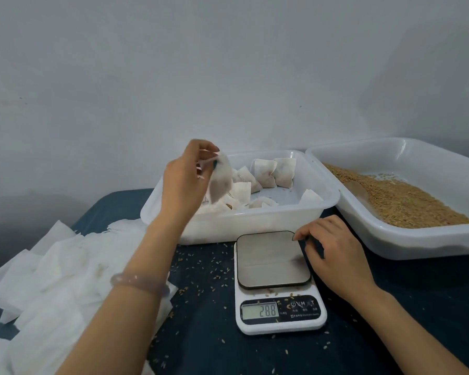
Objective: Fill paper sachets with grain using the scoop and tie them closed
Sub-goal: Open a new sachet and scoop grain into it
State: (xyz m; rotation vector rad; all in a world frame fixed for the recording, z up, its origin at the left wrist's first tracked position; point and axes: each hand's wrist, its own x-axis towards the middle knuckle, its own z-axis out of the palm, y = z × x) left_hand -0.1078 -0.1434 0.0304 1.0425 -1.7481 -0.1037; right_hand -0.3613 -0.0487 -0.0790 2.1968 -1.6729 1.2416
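Left hand (186,181) pinches sachet (220,182), long axis hanging downward, above tray (255,223); right hand (333,253) loosely curled, empty, by scale (271,259).

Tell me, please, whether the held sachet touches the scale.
Apart. The head view shows the left hand holding the sachet by the tray, well away from the scale.
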